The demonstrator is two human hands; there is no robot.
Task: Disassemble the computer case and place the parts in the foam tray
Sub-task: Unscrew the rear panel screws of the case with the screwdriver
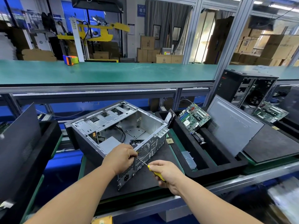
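An open grey computer case point(113, 125) lies on its side on a black mat, its rear panel facing me and its inside nearly bare. My left hand point(120, 155) grips the top edge of the rear panel, with its fingers at the tip of the screwdriver's shaft. A yellow-handled screwdriver point(156, 172) is held in my right hand point(166, 175), its tip against the rear panel by my left fingers. To the right sits the black foam tray point(215, 160), with a green motherboard point(194, 118) propped at its far end and a grey side panel point(233, 125) leaning on it.
A second open case point(242, 89) and another motherboard point(270, 111) stand at the far right. A black panel point(17, 143) leans in a foam tray at the left. A green shelf point(105, 71) with a tape dispenser point(70, 59) runs above the bench.
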